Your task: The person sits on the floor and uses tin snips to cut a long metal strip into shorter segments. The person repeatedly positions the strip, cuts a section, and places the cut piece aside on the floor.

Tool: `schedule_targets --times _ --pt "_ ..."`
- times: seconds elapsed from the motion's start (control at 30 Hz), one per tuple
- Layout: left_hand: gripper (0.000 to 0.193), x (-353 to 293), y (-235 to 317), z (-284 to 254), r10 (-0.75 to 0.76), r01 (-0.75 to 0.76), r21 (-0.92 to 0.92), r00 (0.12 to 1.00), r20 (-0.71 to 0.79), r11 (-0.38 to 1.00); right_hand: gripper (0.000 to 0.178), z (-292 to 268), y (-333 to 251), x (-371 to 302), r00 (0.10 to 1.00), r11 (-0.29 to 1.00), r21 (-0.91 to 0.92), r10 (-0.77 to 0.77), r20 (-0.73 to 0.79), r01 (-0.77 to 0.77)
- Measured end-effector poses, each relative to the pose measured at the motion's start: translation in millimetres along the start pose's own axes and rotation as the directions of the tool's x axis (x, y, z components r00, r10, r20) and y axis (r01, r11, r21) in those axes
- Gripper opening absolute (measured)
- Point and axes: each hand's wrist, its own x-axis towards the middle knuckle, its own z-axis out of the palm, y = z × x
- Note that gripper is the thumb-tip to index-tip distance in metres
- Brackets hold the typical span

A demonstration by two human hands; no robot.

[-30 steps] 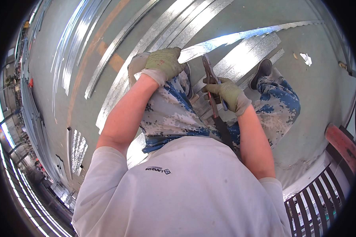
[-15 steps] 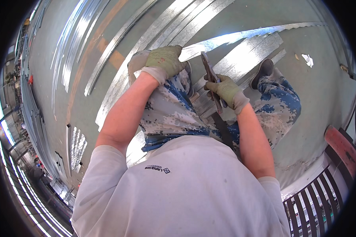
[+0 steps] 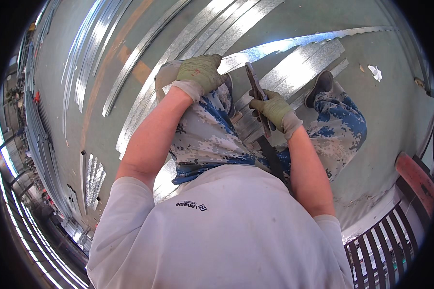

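Note:
My left hand (image 3: pixel 200 74), in a greenish work glove, is closed on the near end of a long shiny metal strip (image 3: pixel 279 45) with a notched edge. This strip slants up and away to the right; the gripped end is hidden by the glove. In my gloved right hand (image 3: pixel 275 108) is a snips-like metal hand tool (image 3: pixel 256 83), dark and narrow, with its tip pointing away from me. The tool's tip is apart from the strip. Between my feet, under the tool, lie wide flat metal strips (image 3: pixel 299 70).
More metal strips (image 3: pixel 226 24) lie on the grey-green floor (image 3: pixel 294 21) ahead, with others (image 3: pixel 140 58) to the left. A white scrap (image 3: pixel 374 72) is at the far right. A slatted dark frame (image 3: pixel 383 245) and a red curved part (image 3: pixel 416 178) stand at the lower right.

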Motion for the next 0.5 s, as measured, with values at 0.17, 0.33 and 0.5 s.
schedule_targets --times 0.17,0.33,0.5 --pt "0.063 0.8 -0.9 1.0 0.006 -0.007 -0.006 1.000 -0.007 1.000 0.051 0.8 4.9 3.2 1.000 1.000 0.010 -0.001 -0.003 0.001" --pt "0.061 0.7 -3.6 3.8 0.008 -0.008 -0.017 1.000 -0.026 1.000 0.052 3.0 -6.0 -10.9 0.999 0.979 0.203 -0.015 0.040 0.007" --pt "0.057 2.7 -6.6 3.3 0.028 -0.029 -0.033 0.999 -0.018 0.999 0.050 2.6 6.0 -8.8 0.986 0.893 0.442 0.009 0.167 -0.083"
